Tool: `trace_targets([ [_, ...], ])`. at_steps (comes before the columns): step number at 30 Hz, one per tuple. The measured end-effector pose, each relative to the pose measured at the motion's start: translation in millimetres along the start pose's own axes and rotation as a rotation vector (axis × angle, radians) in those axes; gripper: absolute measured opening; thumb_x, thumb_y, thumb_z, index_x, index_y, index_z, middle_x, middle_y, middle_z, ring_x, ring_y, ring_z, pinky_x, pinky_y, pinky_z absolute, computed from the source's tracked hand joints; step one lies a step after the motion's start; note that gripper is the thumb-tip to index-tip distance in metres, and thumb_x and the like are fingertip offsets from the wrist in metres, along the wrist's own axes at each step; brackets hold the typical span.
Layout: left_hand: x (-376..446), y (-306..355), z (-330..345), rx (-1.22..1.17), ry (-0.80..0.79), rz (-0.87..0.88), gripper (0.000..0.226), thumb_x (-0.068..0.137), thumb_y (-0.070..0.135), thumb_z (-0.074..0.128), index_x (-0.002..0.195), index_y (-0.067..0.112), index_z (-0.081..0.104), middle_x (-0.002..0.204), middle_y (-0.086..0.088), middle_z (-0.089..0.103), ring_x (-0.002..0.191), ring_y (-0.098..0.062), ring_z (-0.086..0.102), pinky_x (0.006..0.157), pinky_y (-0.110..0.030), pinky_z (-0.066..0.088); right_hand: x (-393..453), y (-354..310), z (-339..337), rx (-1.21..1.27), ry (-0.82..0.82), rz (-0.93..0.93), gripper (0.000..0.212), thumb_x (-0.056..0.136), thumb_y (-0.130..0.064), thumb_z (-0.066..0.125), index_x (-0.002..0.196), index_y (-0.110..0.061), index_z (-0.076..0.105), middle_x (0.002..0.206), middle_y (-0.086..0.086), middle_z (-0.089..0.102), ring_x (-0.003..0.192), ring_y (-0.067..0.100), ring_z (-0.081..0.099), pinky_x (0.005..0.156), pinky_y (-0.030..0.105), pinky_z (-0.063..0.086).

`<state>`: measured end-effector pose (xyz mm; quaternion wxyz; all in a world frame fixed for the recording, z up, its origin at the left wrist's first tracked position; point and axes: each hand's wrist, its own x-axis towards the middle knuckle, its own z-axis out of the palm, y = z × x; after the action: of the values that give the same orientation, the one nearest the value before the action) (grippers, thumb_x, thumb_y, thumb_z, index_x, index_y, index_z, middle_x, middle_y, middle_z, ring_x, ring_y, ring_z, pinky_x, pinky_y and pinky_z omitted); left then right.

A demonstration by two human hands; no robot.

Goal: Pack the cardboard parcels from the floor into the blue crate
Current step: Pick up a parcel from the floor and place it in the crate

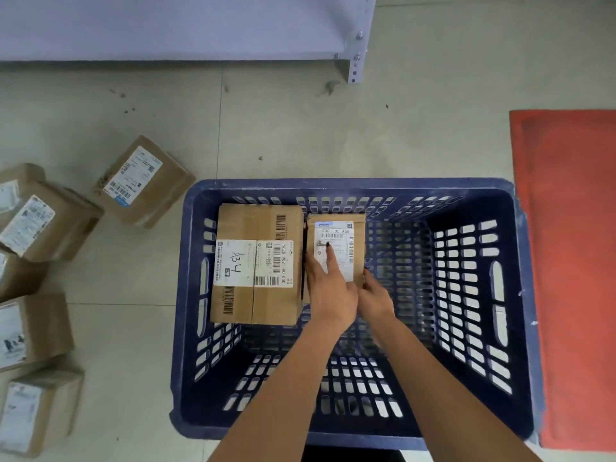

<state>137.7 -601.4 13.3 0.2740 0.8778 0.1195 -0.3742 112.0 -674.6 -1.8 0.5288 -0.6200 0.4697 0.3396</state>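
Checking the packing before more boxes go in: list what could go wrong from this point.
1. The small parcel stands tight against the large parcel; the left hand at that seam could get pinched.
2. Both sit at the far left of the blue crate, so it may lift unevenly.
3. The floor parcels lie loosely heaped; one might slide off.

In the far left corner of the blue slatted plastic crate [350, 188], a large flat cardboard parcel [256, 261]. Just right of it, against the far wall, a smaller cardboard parcel with a printed label [335, 228]. On top of the smaller one, the left hand [330, 291], forefinger out straight; at its near right corner, the right hand [376, 298]. Left of the crate, on the pale tiled floor [366, 135], one lone brown cardboard box [143, 181], and further left a cluster of brown cardboard boxes [43, 225] along the edge of view. Right of the crate, a red flat mat [566, 261]. Behind, a grey metal shelf unit [353, 61].
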Motion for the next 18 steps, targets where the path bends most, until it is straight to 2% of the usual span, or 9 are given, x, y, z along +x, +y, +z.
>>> trace_targets([
  [3, -5, -5, 1, -0.036, 0.007, -0.002, 0.069, 0.094, 0.015, 0.040, 0.152, 0.019, 0.003, 0.159, -0.013, -0.004, 0.147, -0.028, 0.013, 0.114, -0.037, 0.032, 2, 1, 4, 0.008, -0.011, 0.004, 0.062, 0.081, -0.029, 0.057, 0.140, -0.040, 0.039, 0.133, -0.001, 0.058, 0.117, 0.025, 0.057, 0.100, 0.043, 0.049],
  [5, -8, -7, -3, -0.087, -0.014, -0.002, 0.069, 0.093, 0.014, 0.042, 0.152, 0.019, 0.007, 0.159, -0.009, 0.007, 0.140, -0.027, 0.032, 0.104, -0.032, 0.041, 1, 1, 4, -0.005, -0.018, 0.000, 0.057, 0.083, -0.028, 0.056, 0.136, -0.041, 0.043, 0.129, 0.000, 0.060, 0.115, 0.024, 0.057, 0.101, 0.044, 0.048],
  [7, -10, -9, -8, -0.111, -0.048, -0.030, 0.067, 0.094, 0.015, 0.042, 0.152, 0.020, 0.009, 0.159, -0.007, 0.012, 0.133, -0.025, 0.042, 0.096, -0.029, 0.045, -2, -3, 5, -0.007, -0.023, -0.005, 0.059, 0.083, -0.027, 0.056, 0.138, -0.040, 0.041, 0.132, 0.003, 0.058, 0.117, 0.025, 0.055, 0.103, 0.045, 0.046],
  [9, -12, -10, -12, -0.148, -0.080, -0.032, 0.066, 0.093, 0.016, 0.043, 0.151, 0.021, 0.012, 0.158, -0.006, 0.018, 0.134, -0.024, 0.041, 0.100, -0.031, 0.043, -1, -8, 8, 0.019, -0.019, -0.011, 0.063, 0.086, -0.019, 0.053, 0.144, -0.034, 0.034, 0.136, 0.007, 0.053, 0.119, 0.027, 0.054, 0.104, 0.043, 0.044],
  [12, -12, -12, -16, -0.245, -0.120, -0.027, 0.065, 0.091, 0.016, 0.046, 0.150, 0.022, 0.018, 0.153, -0.005, 0.030, 0.137, -0.023, 0.038, 0.109, -0.036, 0.040, 3, -12, 9, -0.015, -0.014, -0.031, 0.061, 0.088, -0.013, 0.048, 0.145, -0.029, 0.034, 0.134, 0.011, 0.053, 0.117, 0.029, 0.054, 0.102, 0.040, 0.045],
  [14, -13, -15, -20, -0.314, -0.110, -0.036, 0.062, 0.090, 0.014, 0.047, 0.148, 0.019, 0.025, 0.147, -0.002, 0.040, 0.135, -0.022, 0.042, 0.110, -0.036, 0.039, 2, -14, 7, -0.060, -0.014, -0.054, 0.060, 0.088, -0.012, 0.049, 0.145, -0.027, 0.033, 0.135, 0.009, 0.053, 0.118, 0.029, 0.054, 0.096, 0.034, 0.045],
  [16, -19, -13, -27, -0.336, -0.108, -0.048, 0.061, 0.091, 0.012, 0.046, 0.148, 0.016, 0.026, 0.146, -0.004, 0.042, 0.132, -0.022, 0.044, 0.110, -0.035, 0.039, -7, -17, 4, -0.074, 0.000, -0.063, 0.061, 0.090, -0.012, 0.050, 0.146, -0.024, 0.030, 0.138, 0.008, 0.050, 0.123, 0.028, 0.051, 0.092, 0.031, 0.042],
  [18, -29, -10, -38, -0.363, -0.118, -0.046, 0.060, 0.093, 0.013, 0.045, 0.149, 0.018, 0.025, 0.146, -0.005, 0.043, 0.130, -0.023, 0.046, 0.107, -0.034, 0.041, -22, -25, 5, -0.068, -0.002, -0.083, 0.065, 0.089, -0.013, 0.052, 0.148, -0.025, 0.027, 0.146, 0.007, 0.043, 0.130, 0.027, 0.044, 0.102, 0.036, 0.040],
])
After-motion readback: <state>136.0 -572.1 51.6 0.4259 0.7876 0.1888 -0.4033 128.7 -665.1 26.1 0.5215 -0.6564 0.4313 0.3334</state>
